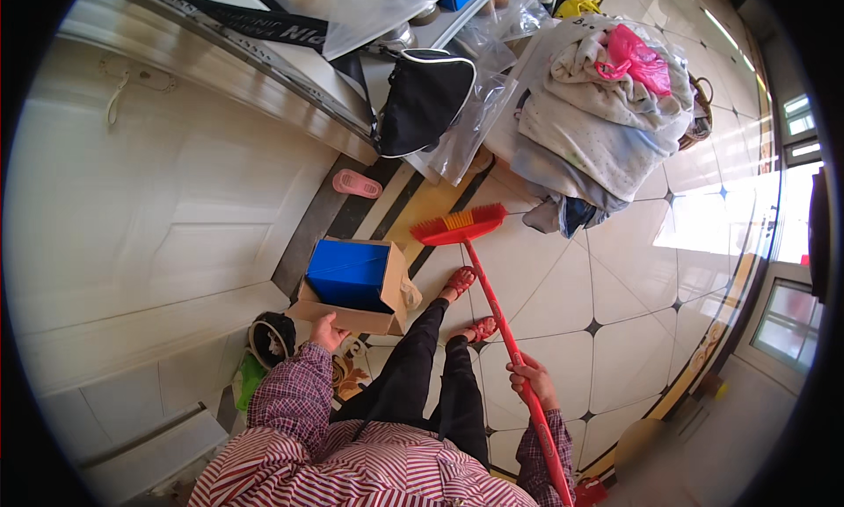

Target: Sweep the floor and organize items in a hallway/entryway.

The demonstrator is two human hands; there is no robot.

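My left hand [328, 333] grips the near edge of an open cardboard box [370, 319] at the lower left of centre. Inside the box sits a blue box [347, 274]. The red handle of a broom [489, 289] is in my right hand [533, 379], its fingers wrapped around it. Beyond my feet in red sandals, the broom's red and orange head [458, 225] is over the tiled floor, bristles pointing away from me. A pink slipper [357, 184] lies by the wall beyond the cardboard box.
A heap of clothes and blankets [593, 131], topped by a pink plastic bag [636, 62], stands ahead on the right. A black bag [427, 104] hangs from the shelf ahead. A white door [165, 177] is on the left; a black bin-like container [271, 339] stands beside the cardboard box.
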